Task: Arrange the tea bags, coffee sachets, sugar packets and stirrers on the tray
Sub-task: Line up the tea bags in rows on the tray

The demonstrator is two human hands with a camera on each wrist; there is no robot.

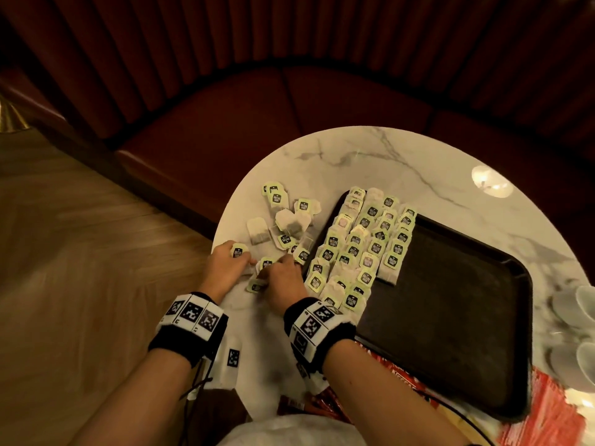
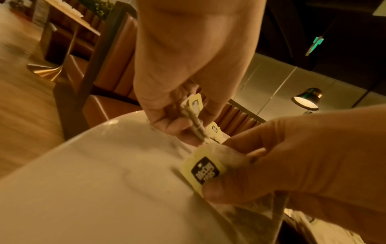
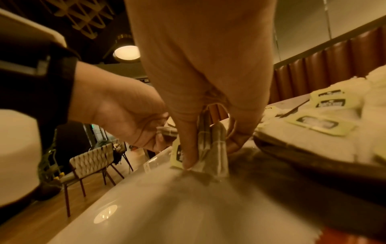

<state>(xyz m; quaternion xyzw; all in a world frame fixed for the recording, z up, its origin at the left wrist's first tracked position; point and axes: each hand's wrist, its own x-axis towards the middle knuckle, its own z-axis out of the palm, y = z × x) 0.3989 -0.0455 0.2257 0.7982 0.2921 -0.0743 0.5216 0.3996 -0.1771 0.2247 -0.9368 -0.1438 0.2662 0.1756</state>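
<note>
Tray (image 1: 450, 317) — dark, rectangular, taken as the landmark, set on a white marble tabletop (image 1: 402, 156). Arranged tea bags (image 1: 360, 249): overlapping rows with pale green tags, filling the tray's left portion; the rest of the tray is bare. Loose tea bags (image 1: 283, 220): scattered on the tabletop just left of the tray, not yet moved. Left hand (image 1: 227, 263): to the left of the tray near the tabletop's edge, fingers curled round a few gathered tea bags (image 2: 195, 115), one green tag showing on top. Right hand (image 1: 283, 281): just beside the tray's left rim, fingers pinched on a small bundle (image 3: 211, 148) of bags stood on edge against the tabletop; the two hands are nearly touching. Coffee sachets (image 1: 544, 410): red packets, lying near and partly under the tray's near right corner, still off the tray. Sugar packets and stirrers cannot be identified. White dishes (image 1: 576, 317): stacked to the right of the tray. Risks, as judged — strings and tags could tangle within a bundle, so that bags drag out together; a bundle carried low over the rim could knock the finished rows askew; the left hand's bags lie close to the tabletop's edge and could be swept off.
</note>
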